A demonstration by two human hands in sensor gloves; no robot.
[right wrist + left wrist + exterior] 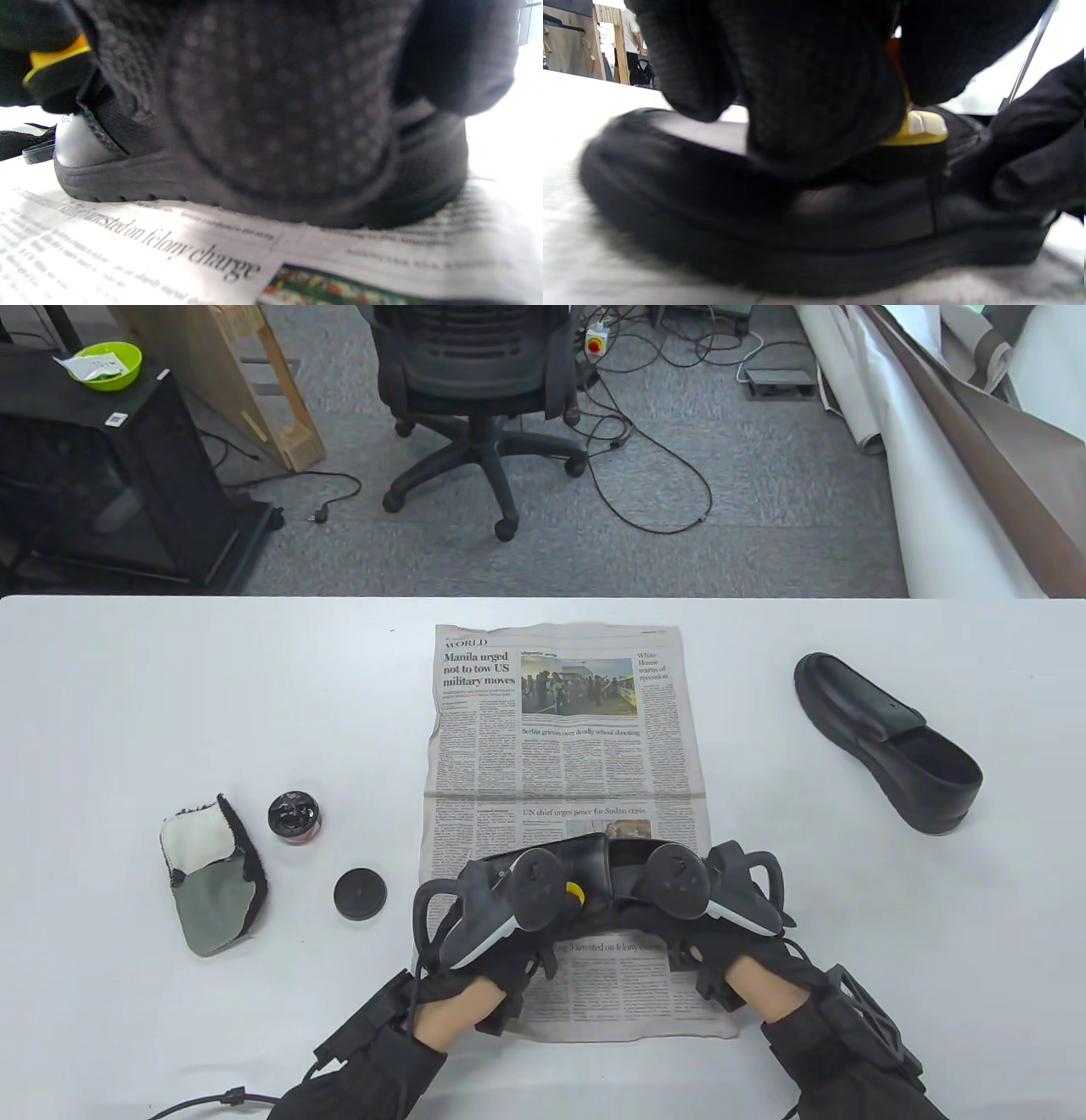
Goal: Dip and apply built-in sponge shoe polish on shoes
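Note:
A black shoe point(612, 872) lies on a newspaper point(564, 746) near the table's front edge. My right hand point(721, 899) grips its heel end; the gloved fingers cover the shoe's side in the right wrist view point(275, 127). My left hand point(501, 903) holds a yellow-backed sponge applicator point(575, 892) and presses it on the shoe's upper point(916, 131). The shoe point(797, 212) fills the left wrist view. A second black shoe point(887, 740) lies at the right. The open polish tin point(293, 816) and its black lid point(360, 893) sit at the left.
A grey and white cloth mitt point(212, 875) lies left of the tin. Beyond the table's far edge stand an office chair point(475, 381), a black cabinet point(110, 466) and loose cables on the floor.

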